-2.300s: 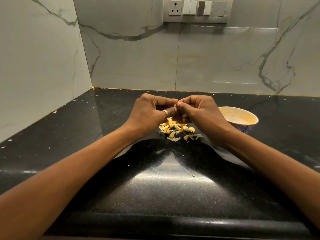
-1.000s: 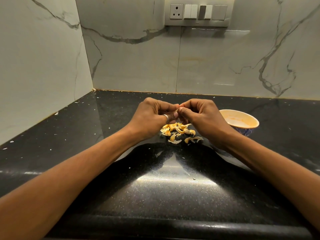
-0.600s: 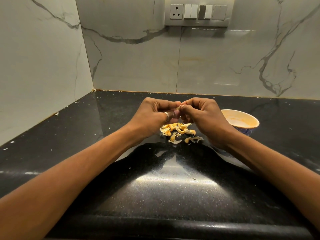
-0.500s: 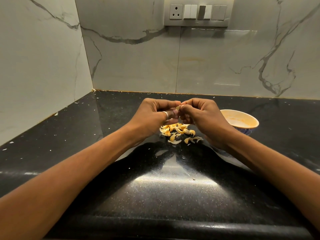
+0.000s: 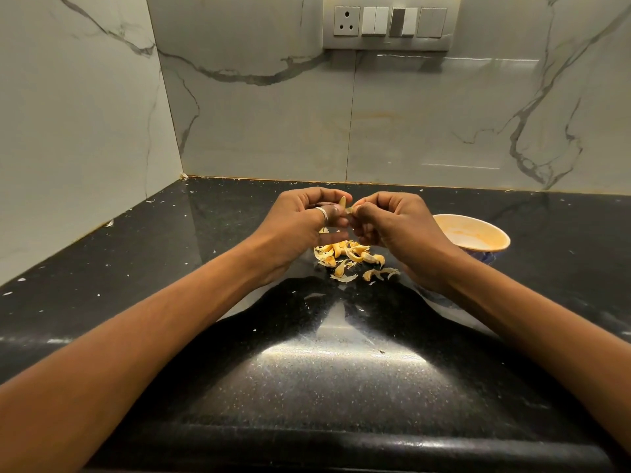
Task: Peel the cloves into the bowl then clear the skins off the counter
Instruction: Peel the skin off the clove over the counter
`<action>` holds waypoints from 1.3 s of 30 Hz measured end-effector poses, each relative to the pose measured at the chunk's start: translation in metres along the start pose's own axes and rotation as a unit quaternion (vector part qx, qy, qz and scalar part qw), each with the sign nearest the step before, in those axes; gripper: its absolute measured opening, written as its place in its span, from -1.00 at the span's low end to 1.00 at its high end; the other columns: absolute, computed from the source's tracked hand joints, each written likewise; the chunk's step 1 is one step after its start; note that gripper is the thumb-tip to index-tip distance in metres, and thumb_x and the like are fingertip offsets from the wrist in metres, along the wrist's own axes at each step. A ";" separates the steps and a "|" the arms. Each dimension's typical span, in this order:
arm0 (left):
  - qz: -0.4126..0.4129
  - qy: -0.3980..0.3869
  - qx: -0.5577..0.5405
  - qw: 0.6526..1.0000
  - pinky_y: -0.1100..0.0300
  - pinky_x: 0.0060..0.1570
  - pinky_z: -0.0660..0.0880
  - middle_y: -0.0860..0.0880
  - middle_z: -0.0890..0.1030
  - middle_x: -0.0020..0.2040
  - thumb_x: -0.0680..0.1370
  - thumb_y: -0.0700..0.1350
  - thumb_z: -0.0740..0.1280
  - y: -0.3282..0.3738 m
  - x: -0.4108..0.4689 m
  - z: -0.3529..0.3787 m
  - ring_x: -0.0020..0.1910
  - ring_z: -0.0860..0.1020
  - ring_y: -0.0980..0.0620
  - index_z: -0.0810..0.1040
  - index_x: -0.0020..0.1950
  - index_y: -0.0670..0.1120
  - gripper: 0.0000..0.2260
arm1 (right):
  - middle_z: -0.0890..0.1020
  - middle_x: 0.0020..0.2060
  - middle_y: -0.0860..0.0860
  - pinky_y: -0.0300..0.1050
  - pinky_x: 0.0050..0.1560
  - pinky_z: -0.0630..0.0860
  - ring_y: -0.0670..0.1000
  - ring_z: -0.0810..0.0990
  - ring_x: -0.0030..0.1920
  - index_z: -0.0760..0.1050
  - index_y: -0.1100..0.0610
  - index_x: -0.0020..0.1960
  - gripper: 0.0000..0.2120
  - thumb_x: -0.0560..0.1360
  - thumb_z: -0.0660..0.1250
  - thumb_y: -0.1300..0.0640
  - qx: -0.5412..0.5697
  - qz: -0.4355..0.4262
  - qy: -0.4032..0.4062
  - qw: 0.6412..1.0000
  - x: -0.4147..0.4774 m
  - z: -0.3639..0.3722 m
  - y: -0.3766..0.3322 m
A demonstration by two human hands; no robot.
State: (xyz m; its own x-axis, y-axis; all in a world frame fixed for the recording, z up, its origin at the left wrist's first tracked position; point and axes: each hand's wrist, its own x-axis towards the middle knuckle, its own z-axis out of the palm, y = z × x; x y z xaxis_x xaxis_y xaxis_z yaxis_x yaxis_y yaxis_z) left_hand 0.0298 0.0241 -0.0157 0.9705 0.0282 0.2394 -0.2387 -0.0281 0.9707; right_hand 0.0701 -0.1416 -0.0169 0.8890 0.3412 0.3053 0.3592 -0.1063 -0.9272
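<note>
A black speckled counter [image 5: 341, 387] meets a marble backsplash [image 5: 273, 124] that carries a switch panel [image 5: 389, 23]. Above the counter, the left hand [image 5: 300, 223] pinches a garlic clove [image 5: 342, 201] upright between its curled fingertips. The right hand [image 5: 399, 227], just beside it, pinches a pale skin scrap [image 5: 349, 209] at the clove's base. A bowl [image 5: 478, 218] stands behind the right wrist. A pile of skins [image 5: 348, 257] lies below the hands. The left hand wears a ring [image 5: 322, 213].

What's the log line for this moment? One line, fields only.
step: peeling | left hand: holds clove | right hand: pinches skin | skin pile: on counter | bowl: beside right hand
</note>
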 end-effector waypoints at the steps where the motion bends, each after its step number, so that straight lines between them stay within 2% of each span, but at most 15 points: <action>1: -0.002 0.004 -0.006 1.000 0.02 0.05 0.65 -0.13 0.64 -0.01 0.62 -0.32 0.28 0.000 0.001 -0.001 -0.08 0.63 0.08 0.62 0.16 -0.19 -0.82 | 0.65 -0.25 0.09 -0.19 -0.21 0.57 -0.06 0.59 -0.27 0.62 0.24 -0.05 -0.85 0.61 0.31 0.21 -0.002 0.001 -0.002 1.000 0.000 0.000 0.000; 9: -0.018 0.027 -0.021 0.999 0.07 -0.01 0.66 -0.09 0.62 -0.04 0.65 -0.29 0.26 0.001 0.004 -0.006 -0.08 0.60 0.08 0.62 0.18 -0.16 -0.81 | 0.61 -0.31 0.13 -0.17 -0.27 0.54 -0.05 0.57 -0.33 0.60 0.39 -0.06 -0.81 0.58 0.33 0.25 -0.007 -0.009 -0.008 1.000 -0.002 0.000 0.002; 14: -0.020 0.023 -0.023 0.999 0.13 -0.06 0.65 -0.09 0.62 -0.04 0.65 -0.28 0.25 0.002 0.005 -0.006 -0.11 0.60 0.10 0.63 0.18 -0.14 -0.80 | 0.68 -0.24 0.25 -0.11 -0.24 0.62 0.05 0.62 -0.28 0.65 0.31 -0.10 -0.88 0.53 0.38 0.27 -0.030 -0.017 -0.014 0.999 -0.003 0.000 0.001; 19: -0.016 0.019 -0.014 1.000 0.14 -0.07 0.63 -0.06 0.62 -0.08 0.64 -0.27 0.27 0.000 0.006 -0.007 -0.13 0.59 0.11 0.64 0.18 -0.13 -0.80 | 0.66 -0.30 0.12 -0.09 -0.22 0.64 0.03 0.65 -0.29 0.63 0.25 -0.12 -0.98 0.47 0.45 0.30 -0.058 -0.019 -0.010 0.998 -0.002 -0.001 0.002; 23: -0.011 0.018 -0.003 1.000 0.17 -0.11 0.63 -0.06 0.62 -0.06 0.64 -0.28 0.27 0.000 0.005 -0.007 -0.12 0.59 0.12 0.64 0.18 -0.13 -0.80 | 0.66 -0.31 0.08 -0.08 -0.23 0.63 0.02 0.67 -0.28 0.61 0.20 -0.12 -0.94 0.46 0.46 0.31 -0.076 -0.028 0.002 0.997 0.000 -0.002 0.003; 25: -0.005 0.015 0.007 1.000 0.16 -0.10 0.64 -0.08 0.62 -0.05 0.64 -0.29 0.28 0.000 0.005 -0.006 -0.11 0.58 0.11 0.63 0.19 -0.13 -0.80 | 0.68 -0.25 0.09 -0.05 -0.21 0.66 0.05 0.69 -0.24 0.62 0.17 -0.03 -0.92 0.50 0.43 0.30 -0.084 -0.040 0.011 0.996 0.000 -0.002 0.004; 28: 0.009 0.011 0.038 0.999 0.17 -0.12 0.65 -0.10 0.63 -0.04 0.62 -0.30 0.31 0.000 0.003 -0.006 -0.11 0.61 0.08 0.62 0.21 -0.15 -0.80 | 0.70 -0.09 0.08 -0.14 -0.19 0.64 0.03 0.71 -0.10 0.60 0.13 0.16 -0.82 0.58 0.36 0.27 -0.058 -0.060 0.008 0.996 -0.001 -0.004 0.002; 30: 0.013 0.007 0.052 0.999 0.17 -0.14 0.66 -0.12 0.66 -0.02 0.60 -0.30 0.33 0.000 0.003 -0.005 -0.11 0.64 0.08 0.60 0.20 -0.16 -0.81 | 0.70 -0.03 0.07 -0.18 -0.17 0.64 -0.01 0.71 -0.04 0.60 0.12 0.20 -0.79 0.58 0.36 0.23 -0.047 -0.072 -0.012 0.996 -0.001 -0.005 0.000; 33: 0.014 -0.003 0.065 0.998 0.16 -0.15 0.66 -0.18 0.67 0.04 0.58 -0.29 0.37 -0.001 0.003 -0.005 -0.07 0.68 0.01 0.56 0.20 -0.16 -0.79 | 0.71 -0.05 0.05 -0.20 -0.16 0.64 -0.03 0.71 -0.03 0.62 0.13 0.16 -0.82 0.56 0.40 0.20 -0.062 -0.080 -0.025 0.995 -0.001 -0.002 0.001; 36: 0.030 0.001 0.120 0.992 0.14 -0.16 0.67 -0.18 0.67 0.03 0.57 -0.25 0.39 -0.004 0.005 -0.006 -0.02 0.69 -0.07 0.56 0.19 -0.16 -0.80 | 0.72 -0.14 0.04 -0.22 -0.17 0.61 -0.03 0.71 -0.11 0.66 0.16 0.07 -0.87 0.54 0.43 0.19 -0.074 -0.075 -0.007 0.994 0.001 -0.001 0.004; 39: 0.096 0.022 0.217 0.971 0.15 -0.22 0.67 -0.15 0.68 -0.07 0.58 -0.20 0.40 -0.007 0.005 -0.007 -0.12 0.70 -0.01 0.63 0.13 -0.17 -0.86 | 0.72 -0.19 0.04 -0.22 -0.17 0.61 -0.04 0.71 -0.18 0.66 0.17 0.03 -0.88 0.53 0.44 0.16 -0.089 -0.072 0.003 0.993 0.003 -0.003 0.005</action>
State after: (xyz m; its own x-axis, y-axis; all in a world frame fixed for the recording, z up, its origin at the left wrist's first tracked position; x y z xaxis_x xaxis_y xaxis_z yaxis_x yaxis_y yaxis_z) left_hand 0.0358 0.0312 -0.0208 0.9051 0.0243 0.4246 -0.3679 -0.4561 0.8103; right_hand 0.0750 -0.1440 -0.0199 0.8263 0.3594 0.4336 0.5266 -0.2200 -0.8211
